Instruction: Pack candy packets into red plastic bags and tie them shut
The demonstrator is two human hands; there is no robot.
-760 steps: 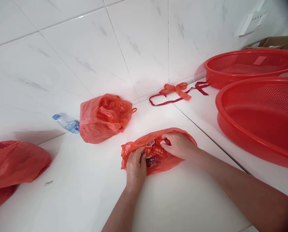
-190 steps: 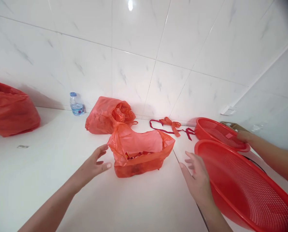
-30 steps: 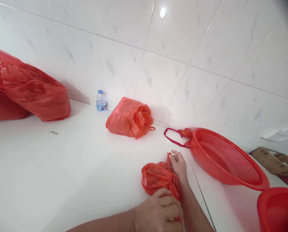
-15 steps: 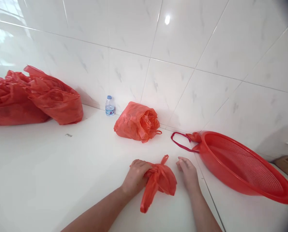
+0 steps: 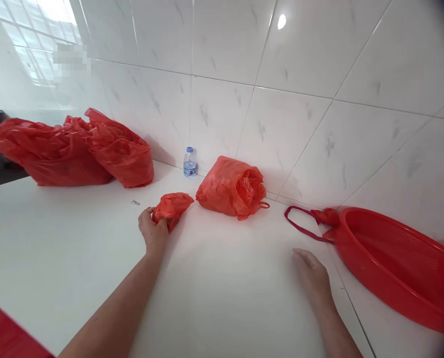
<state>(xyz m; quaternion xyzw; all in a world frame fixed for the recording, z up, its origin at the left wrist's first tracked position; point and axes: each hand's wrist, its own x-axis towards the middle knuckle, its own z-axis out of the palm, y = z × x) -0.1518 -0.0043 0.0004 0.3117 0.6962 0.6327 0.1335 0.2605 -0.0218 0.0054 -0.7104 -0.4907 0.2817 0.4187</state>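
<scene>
My left hand is closed round one end of a small red plastic bag, left of centre on the white table. What is inside the bag cannot be seen. My right hand is over the table at the right, holding nothing, with its fingers stretched out and close together. A larger red plastic bag, its mouth crumpled, lies by the wall just right of the small one. The dark red strap beside the basket is the thing nearest to my right hand.
A small water bottle with a blue cap stands against the tiled wall. Full red bags sit at the back left. A large red plastic basket rests at the right. Something red shows at the lower left corner.
My left hand has carried the small red bag left and away from me. My right hand stays at the right, apart from it. The view has turned a little left.
</scene>
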